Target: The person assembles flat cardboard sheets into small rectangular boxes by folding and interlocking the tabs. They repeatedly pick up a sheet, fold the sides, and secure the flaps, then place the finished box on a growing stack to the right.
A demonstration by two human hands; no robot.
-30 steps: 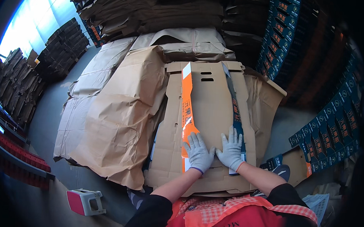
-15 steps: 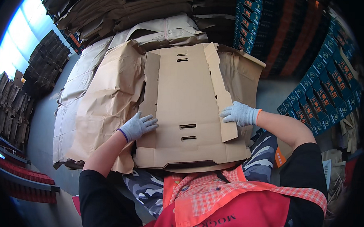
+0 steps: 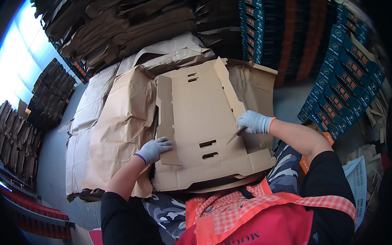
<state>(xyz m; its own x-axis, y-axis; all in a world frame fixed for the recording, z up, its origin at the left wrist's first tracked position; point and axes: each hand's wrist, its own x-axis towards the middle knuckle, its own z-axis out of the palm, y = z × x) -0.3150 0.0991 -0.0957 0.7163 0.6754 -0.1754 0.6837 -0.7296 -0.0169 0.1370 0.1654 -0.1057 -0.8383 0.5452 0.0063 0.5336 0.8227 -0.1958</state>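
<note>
A flat brown cardboard box blank (image 3: 201,109) lies in front of me on top of other cardboard, with cut slots near both ends. Its long left and right side flaps stand partly raised along the creases. My left hand (image 3: 154,150), in a pale glove with a dark cuff, rests on the near end of the left flap (image 3: 164,116), fingers stretched out. My right hand (image 3: 253,122), in a matching glove with an orange cuff, has its fingers curled round the right flap, bending its near part upward. The right fingertips are partly hidden.
Brown wrapping paper (image 3: 119,132) covers a stack left of the blank. Dark cardboard stacks (image 3: 117,22) rise behind. Teal printed boxes (image 3: 342,83) stand at the right, near a white plastic basket (image 3: 357,186). Red slatted items (image 3: 37,212) are at the lower left.
The view has shifted and turned slightly. My left hand has slid toward the near end of the left flap, and my right hand has bent the right flap's near end further up.
</note>
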